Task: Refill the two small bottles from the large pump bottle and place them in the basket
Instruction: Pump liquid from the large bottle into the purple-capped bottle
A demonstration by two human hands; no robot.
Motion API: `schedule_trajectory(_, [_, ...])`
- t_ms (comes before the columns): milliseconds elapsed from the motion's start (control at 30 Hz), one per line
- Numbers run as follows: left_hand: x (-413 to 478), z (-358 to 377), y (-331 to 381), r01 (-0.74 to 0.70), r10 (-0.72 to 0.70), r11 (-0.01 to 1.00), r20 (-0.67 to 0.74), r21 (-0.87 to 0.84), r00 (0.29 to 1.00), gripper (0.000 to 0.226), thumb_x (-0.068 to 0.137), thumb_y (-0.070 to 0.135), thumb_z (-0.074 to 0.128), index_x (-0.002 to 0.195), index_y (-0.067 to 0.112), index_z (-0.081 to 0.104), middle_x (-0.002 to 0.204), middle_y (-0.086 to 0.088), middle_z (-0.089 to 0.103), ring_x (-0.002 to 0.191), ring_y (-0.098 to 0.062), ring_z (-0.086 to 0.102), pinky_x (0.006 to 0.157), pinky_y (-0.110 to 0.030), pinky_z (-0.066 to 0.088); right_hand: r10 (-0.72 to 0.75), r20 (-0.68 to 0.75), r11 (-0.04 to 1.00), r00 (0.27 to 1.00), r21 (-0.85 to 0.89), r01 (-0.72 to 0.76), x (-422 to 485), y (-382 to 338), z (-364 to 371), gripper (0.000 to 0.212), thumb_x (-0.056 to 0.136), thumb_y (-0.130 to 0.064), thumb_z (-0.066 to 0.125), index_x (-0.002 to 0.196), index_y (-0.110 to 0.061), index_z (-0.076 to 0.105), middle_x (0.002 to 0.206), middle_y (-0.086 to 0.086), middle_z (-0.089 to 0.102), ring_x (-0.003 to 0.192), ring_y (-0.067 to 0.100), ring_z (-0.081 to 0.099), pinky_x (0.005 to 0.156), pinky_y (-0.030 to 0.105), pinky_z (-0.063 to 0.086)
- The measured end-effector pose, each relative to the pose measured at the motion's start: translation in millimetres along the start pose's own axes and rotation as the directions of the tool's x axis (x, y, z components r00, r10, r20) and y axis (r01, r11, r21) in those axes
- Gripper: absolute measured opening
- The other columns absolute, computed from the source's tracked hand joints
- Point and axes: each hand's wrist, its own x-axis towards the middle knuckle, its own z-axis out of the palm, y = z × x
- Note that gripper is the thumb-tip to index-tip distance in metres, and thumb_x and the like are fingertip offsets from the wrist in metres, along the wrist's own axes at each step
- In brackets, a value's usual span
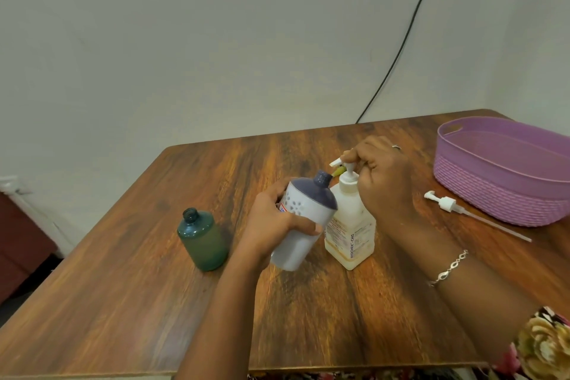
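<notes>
Left hand (274,222) grips the small white bottle (305,219), tilted, neck pointing up-right, mouth just under the spout (334,162) — right hand (382,176) curls its fingers (357,155) on the pump head of the large pump bottle (351,234), upright on the table (216,302).

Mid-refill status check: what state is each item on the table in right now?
White bottle: uncapped, tilted, gripped by left hand, mouth at the pump spout.
Large pump bottle: upright, right hand holds its pump head.
Green bottle: upright, uncapped, standing free.
Basket: upright on the table.
Loose pump: lying flat beside the basket.
</notes>
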Motion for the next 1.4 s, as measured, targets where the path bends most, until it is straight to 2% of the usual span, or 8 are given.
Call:
schedule_trajectory(100, [0, 1, 1, 0.015, -0.015, 1.000, 0.005, -0.007, 1.000, 0.069, 0.049, 0.020, 0.077, 0.115, 0.018, 0.057, 0.107, -0.003, 0.063, 0.096, -0.021, 0.060, 0.074, -0.036, 0.054, -0.032, -0.010, 0.997, 0.999, -0.066, 0.031, -6, -2, 5, 0.023, 0.076, 0.005, 0.044, 0.067, 0.003, 0.065, 0.067, 0.014, 0.063, 0.063, 0.029, 0.056, 0.052, 0.034, 0.047])
schedule_trajectory(300, [-3, 3, 3, 0.036, -0.035, 0.999, 0.015, -0.038, 0.999, 0.070, 0.047, 0.020, 0.074, 0.115, 0.019, 0.058, 0.107, -0.005, 0.064, 0.097, -0.024, 0.061, 0.076, -0.041, 0.054, -0.021, 0.032, 0.997, 0.999, -0.074, 0.023, -10, 1, 2, 0.018, 0.072, 0.016, 0.054, 0.067, 0.003, 0.065, 0.066, 0.013, 0.062, 0.064, 0.029, 0.055, 0.053, 0.033, 0.044])
schedule_trajectory(467, [-5, 2, 3, 0.032, -0.031, 0.999, 0.028, -0.031, 0.999, 0.070, 0.048, 0.021, 0.073, 0.115, 0.017, 0.057, 0.108, -0.005, 0.063, 0.097, -0.024, 0.060, 0.076, -0.038, 0.054, -0.061, 0.058, 0.993, 0.996, -0.097, 0.066, 4, -1, -3, 0.023, 0.077, -0.001, 0.045, 0.067, 0.002, 0.065, 0.067, 0.014, 0.063, 0.062, 0.029, 0.057, 0.053, 0.035, 0.046])
schedule_trajectory(633, [-4, 2, 2, 0.035, -0.034, 0.999, 0.017, -0.035, 0.999, 0.069, 0.047, 0.021, 0.073, 0.114, 0.017, 0.058, 0.106, -0.004, 0.064, 0.094, -0.022, 0.062, 0.068, -0.031, 0.054, -0.059, 0.072, 0.981, 0.996, -0.181, 0.071, -4, -5, 4, 0.018, 0.066, 0.014, 0.049, 0.066, 0.001, 0.062, 0.066, 0.012, 0.060, 0.062, 0.027, 0.053, 0.049, 0.033, 0.043])
schedule_trajectory(833, [-2, 2, 5, 0.025, -0.025, 0.999, 0.017, -0.029, 1.000, 0.071, 0.046, 0.022, 0.074, 0.115, 0.017, 0.057, 0.106, -0.004, 0.064, 0.091, -0.019, 0.062, 0.062, -0.025, 0.051, -0.035, 0.097, 0.987, 0.995, -0.153, 0.050, -3, -5, -4, 0.023, 0.071, 0.006, 0.042, 0.068, 0.002, 0.064, 0.068, 0.012, 0.061, 0.065, 0.027, 0.054, 0.052, 0.032, 0.044])
schedule_trajectory(967, [-2, 2, 4, 0.017, -0.016, 1.000, 0.020, -0.022, 1.000, 0.071, 0.047, 0.022, 0.074, 0.116, 0.018, 0.057, 0.106, -0.003, 0.064, 0.092, -0.020, 0.062, 0.064, -0.027, 0.051, -0.011, 0.079, 0.990, 0.997, -0.139, 0.022, 4, -7, -4, 0.016, 0.070, 0.006, 0.048, 0.067, 0.001, 0.063, 0.066, 0.013, 0.060, 0.062, 0.026, 0.053, 0.053, 0.029, 0.041])
schedule_trajectory(1267, [-2, 3, 4, 0.017, -0.017, 1.000, 0.028, -0.012, 0.999, 0.071, 0.047, 0.023, 0.073, 0.116, 0.018, 0.057, 0.106, -0.003, 0.063, 0.093, -0.020, 0.061, 0.065, -0.025, 0.050, 0.012, 0.058, 0.990, 0.998, -0.144, -0.003, -5, -6, 1, 0.022, 0.071, 0.006, 0.041, 0.063, 0.000, 0.061, 0.063, 0.011, 0.058, 0.061, 0.023, 0.051, 0.054, 0.025, 0.035])
schedule_trajectory(1400, [-4, 3, 4, 0.013, -0.012, 0.999, 0.026, -0.032, 1.000, 0.070, 0.046, 0.021, 0.074, 0.114, 0.019, 0.058, 0.106, -0.003, 0.064, 0.093, -0.021, 0.062, 0.066, -0.028, 0.052, 0.043, 0.082, 0.989, 0.996, -0.144, -0.031, 6, -7, -2, 0.016, 0.065, 0.015, 0.055, 0.063, 0.001, 0.062, 0.063, 0.011, 0.058, 0.062, 0.024, 0.051, 0.055, 0.027, 0.036])
